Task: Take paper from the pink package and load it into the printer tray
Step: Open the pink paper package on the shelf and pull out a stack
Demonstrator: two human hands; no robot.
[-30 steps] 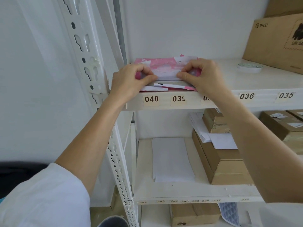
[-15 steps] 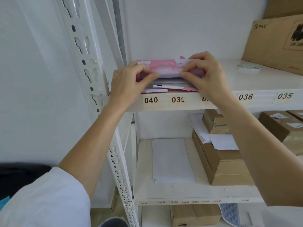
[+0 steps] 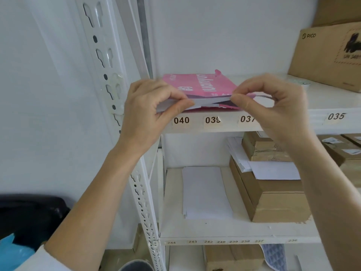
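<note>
We are standing in a storeroom or office supply closet, facing a white boltless shelving rack (image 3: 117, 79) whose slotted steel upright runs down past plain white walls. Its shelf edges carry numbered location labels (image 3: 181, 120) such as 040, 039 and 035, with smaller ones like 244 and 243 on the shelf below. The stock points the same way: brown cardboard cartons (image 3: 273, 202), one printed PICO (image 3: 328, 53), loose white sheets (image 3: 205, 192), and a pink paper package (image 3: 199, 85).

The hands (image 3: 214, 106) cover the paper's (image 3: 207, 101) corners — PICO box (image 3: 330, 55) cut off at right
</note>
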